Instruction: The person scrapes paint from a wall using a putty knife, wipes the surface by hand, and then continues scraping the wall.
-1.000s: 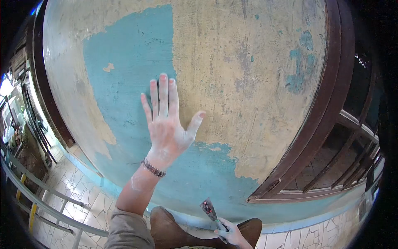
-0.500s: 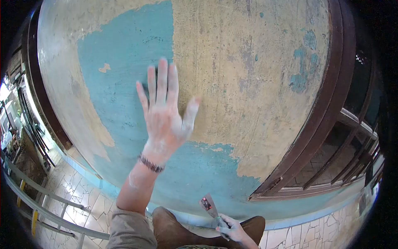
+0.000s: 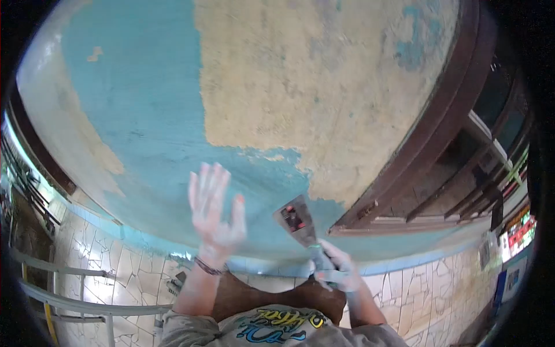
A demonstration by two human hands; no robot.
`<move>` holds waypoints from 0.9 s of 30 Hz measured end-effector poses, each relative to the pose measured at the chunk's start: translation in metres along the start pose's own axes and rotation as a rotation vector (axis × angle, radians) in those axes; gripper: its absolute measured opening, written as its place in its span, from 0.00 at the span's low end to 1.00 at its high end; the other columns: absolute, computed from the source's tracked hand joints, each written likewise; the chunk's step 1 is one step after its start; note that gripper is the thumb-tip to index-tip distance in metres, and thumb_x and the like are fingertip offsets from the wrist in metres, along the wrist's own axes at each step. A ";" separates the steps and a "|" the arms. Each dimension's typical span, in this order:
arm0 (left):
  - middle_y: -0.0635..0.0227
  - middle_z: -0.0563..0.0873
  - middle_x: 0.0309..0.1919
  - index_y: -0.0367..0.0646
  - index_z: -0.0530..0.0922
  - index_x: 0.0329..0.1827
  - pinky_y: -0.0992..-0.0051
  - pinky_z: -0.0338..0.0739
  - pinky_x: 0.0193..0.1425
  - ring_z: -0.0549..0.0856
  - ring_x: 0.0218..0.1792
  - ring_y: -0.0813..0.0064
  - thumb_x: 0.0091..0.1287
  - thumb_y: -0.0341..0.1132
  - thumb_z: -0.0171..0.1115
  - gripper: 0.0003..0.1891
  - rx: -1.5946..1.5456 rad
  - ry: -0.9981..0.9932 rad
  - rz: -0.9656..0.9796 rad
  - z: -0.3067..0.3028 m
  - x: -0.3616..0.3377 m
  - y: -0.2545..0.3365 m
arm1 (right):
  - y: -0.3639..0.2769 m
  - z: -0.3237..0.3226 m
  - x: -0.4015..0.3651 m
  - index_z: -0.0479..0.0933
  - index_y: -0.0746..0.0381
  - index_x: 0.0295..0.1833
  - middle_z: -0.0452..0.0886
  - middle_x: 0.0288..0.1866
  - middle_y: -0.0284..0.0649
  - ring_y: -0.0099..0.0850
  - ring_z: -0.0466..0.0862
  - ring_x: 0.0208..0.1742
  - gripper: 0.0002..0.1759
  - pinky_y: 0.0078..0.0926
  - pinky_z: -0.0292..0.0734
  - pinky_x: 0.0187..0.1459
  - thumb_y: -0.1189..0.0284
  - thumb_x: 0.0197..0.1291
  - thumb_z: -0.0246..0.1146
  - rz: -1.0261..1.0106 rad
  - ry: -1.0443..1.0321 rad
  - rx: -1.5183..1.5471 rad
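My left hand (image 3: 214,212) is raised with its fingers spread, dusted white, in front of the low blue part of the wall (image 3: 150,115); it holds nothing. A beaded band circles its wrist. My right hand (image 3: 336,269) grips the handle of a putty knife (image 3: 298,220), whose wide metal blade points up toward the blue paint just below the edge of the tan patch (image 3: 300,98). The wall shows a large scraped blue area on the left and rough tan coating on the right.
A dark wooden window frame (image 3: 430,144) borders the wall on the right. A metal ladder (image 3: 69,298) stands at the lower left over a cracked-tile floor (image 3: 115,272). A brown wooden surface (image 3: 254,298) lies under me.
My left hand dropped from the wall to a lower spot. My right hand rose with the putty knife toward the wall. The view tilted downward and blurred.
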State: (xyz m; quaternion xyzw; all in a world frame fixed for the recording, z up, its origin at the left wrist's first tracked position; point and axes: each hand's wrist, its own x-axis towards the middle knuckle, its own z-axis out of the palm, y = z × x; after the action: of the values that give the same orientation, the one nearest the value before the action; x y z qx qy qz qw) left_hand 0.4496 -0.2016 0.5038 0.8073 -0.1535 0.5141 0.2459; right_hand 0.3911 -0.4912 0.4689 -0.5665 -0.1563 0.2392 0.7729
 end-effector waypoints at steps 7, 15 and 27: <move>0.48 0.72 0.70 0.39 0.73 0.66 0.45 0.53 0.77 0.66 0.73 0.45 0.60 0.27 0.58 0.27 -0.105 0.039 0.399 0.016 0.054 0.063 | -0.156 0.044 0.035 0.61 0.65 0.73 0.81 0.45 0.43 0.20 0.77 0.25 0.42 0.14 0.66 0.16 0.77 0.52 0.67 -0.080 0.010 -0.239; 0.48 0.67 0.73 0.35 0.68 0.71 0.49 0.57 0.76 0.64 0.74 0.47 0.67 0.28 0.53 0.27 -0.139 0.309 0.431 0.033 0.165 0.054 | -0.241 0.104 0.048 0.73 0.72 0.63 0.83 0.36 0.37 0.18 0.78 0.30 0.26 0.15 0.73 0.29 0.76 0.59 0.66 -0.462 0.287 -0.814; 0.42 0.65 0.72 0.31 0.67 0.71 0.44 0.55 0.76 0.65 0.72 0.41 0.65 0.28 0.52 0.28 -0.064 0.529 0.287 0.023 0.192 0.044 | -0.241 0.150 0.065 0.84 0.68 0.47 0.87 0.30 0.37 0.15 0.81 0.30 0.15 0.12 0.74 0.33 0.83 0.52 0.64 -0.980 0.498 -1.301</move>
State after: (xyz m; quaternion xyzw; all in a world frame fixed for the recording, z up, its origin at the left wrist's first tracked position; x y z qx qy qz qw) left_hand 0.5267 -0.2504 0.6799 0.6073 -0.2124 0.7310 0.2275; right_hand 0.4154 -0.3940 0.7423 -0.8023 -0.3157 -0.3915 0.3216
